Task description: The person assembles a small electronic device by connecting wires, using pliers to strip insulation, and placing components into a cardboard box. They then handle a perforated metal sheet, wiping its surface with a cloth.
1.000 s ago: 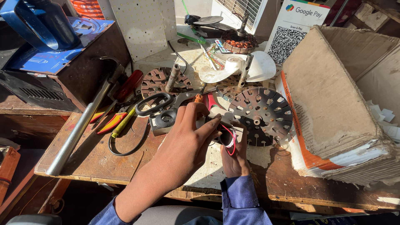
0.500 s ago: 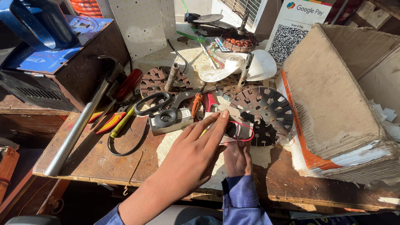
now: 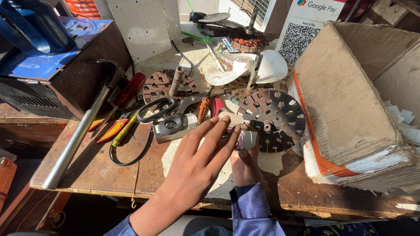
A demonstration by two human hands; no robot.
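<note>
Left hand fingers spread over a tape roll; right hand fingers pinching it near the table edge.

Scissors lie mid-workbench, with pliers and a pipe to their left, the pipe running to the front left corner. A slotted disc lies right of the scissors, a carton at the right edge. Behind, a fan blade. Both hands meet over the front edge, before the disc
</note>
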